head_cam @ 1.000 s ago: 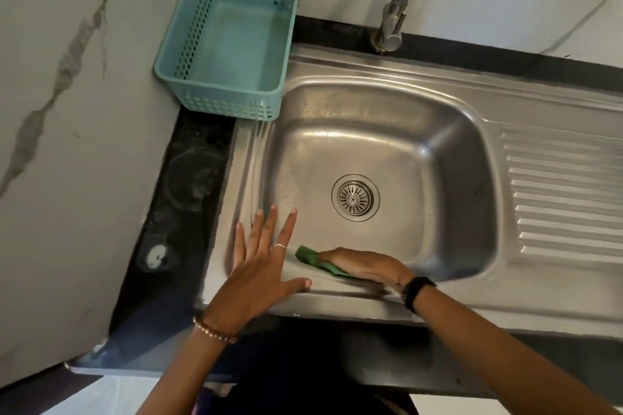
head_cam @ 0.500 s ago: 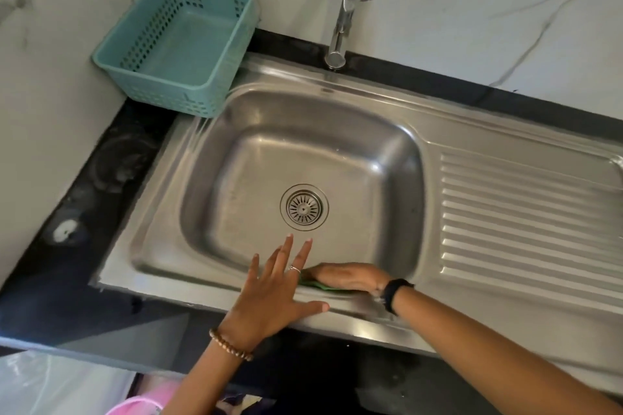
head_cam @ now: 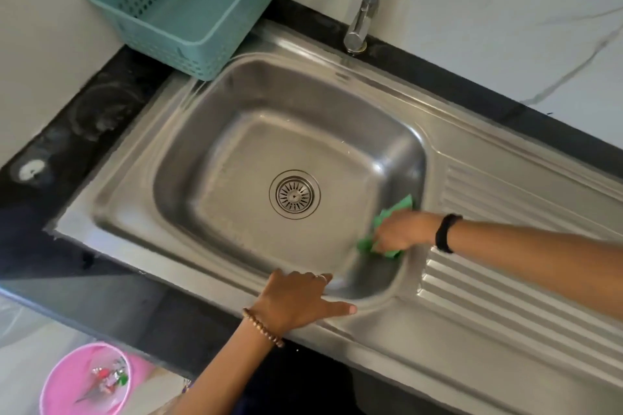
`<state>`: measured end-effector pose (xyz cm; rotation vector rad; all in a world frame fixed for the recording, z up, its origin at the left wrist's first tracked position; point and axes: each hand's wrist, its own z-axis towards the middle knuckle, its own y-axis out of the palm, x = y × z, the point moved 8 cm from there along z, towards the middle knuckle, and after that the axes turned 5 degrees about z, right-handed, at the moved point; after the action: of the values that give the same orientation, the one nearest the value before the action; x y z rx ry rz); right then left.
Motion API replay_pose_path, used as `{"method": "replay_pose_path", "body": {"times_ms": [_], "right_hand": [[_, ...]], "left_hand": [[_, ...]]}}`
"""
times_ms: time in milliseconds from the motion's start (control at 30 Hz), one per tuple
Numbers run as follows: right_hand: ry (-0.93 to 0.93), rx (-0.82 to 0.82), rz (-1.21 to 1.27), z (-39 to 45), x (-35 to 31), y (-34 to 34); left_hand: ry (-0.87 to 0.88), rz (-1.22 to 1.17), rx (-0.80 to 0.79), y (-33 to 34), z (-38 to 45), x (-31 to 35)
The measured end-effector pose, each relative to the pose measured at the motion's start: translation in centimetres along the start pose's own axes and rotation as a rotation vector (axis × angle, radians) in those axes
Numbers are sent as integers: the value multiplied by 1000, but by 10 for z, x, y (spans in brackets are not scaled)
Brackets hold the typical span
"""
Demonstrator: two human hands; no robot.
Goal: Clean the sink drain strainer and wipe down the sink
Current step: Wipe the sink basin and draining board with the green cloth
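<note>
A: What is nearest, taking the drain strainer [head_cam: 294, 194] as the landmark?

B: Nearest the viewer, the left hand [head_cam: 296, 300] rests on the sink [head_cam: 381, 330] front rim, fingers curled over its edge, thumb straight. Right of the strainer, the right hand [head_cam: 399, 234] grips a green cloth [head_cam: 392, 212] against the basin's right wall.

A: Progress?

B: Judging by this, wiping is underway; the strainer sits flat in the basin floor, round, facing up, no long axis. Beyond it, a tap [head_cam: 367, 0] and teal basket [head_cam: 188, 7] on the bench
</note>
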<state>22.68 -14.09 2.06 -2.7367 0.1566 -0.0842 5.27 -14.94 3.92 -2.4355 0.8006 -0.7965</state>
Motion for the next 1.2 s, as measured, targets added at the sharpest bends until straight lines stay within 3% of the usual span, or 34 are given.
{"method": "replay_pose_path", "body": {"times_ms": [100, 167, 300, 367, 533, 633, 700, 800, 967, 1067, 1200], "right_hand": [[99, 80, -454, 22, 46, -39], [14, 33, -608, 23, 33, -30], [-359, -73, -494, -13, -29, 20], [-423, -8, -444, -23, -36, 18], [-331, -50, -565, -9, 17, -30], [-135, 173, -582, 21, 68, -102], [-69, 201, -631, 31, 75, -114], [-111, 136, -815, 18, 67, -84], [-231, 75, -687, 3, 74, -91], [-254, 133, -1051, 17, 71, -125], [-235, 205, -1249, 46, 51, -164]], "left_hand": [[21, -127, -29, 4, 12, 18], [40, -171, -58, 7, 19, 30], [100, -208, -92, 11, 33, 46], [121, -254, -112, 10, 40, 50], [223, -462, -89, -8, 59, 71], [253, -606, -29, -25, 77, 80], [261, -687, -1, -35, 88, 85], [257, -834, 58, -47, 101, 89], [282, -966, 139, -58, 114, 82], [325, -966, 179, -68, 122, 77], [359, -952, 165, -75, 135, 78]]}}
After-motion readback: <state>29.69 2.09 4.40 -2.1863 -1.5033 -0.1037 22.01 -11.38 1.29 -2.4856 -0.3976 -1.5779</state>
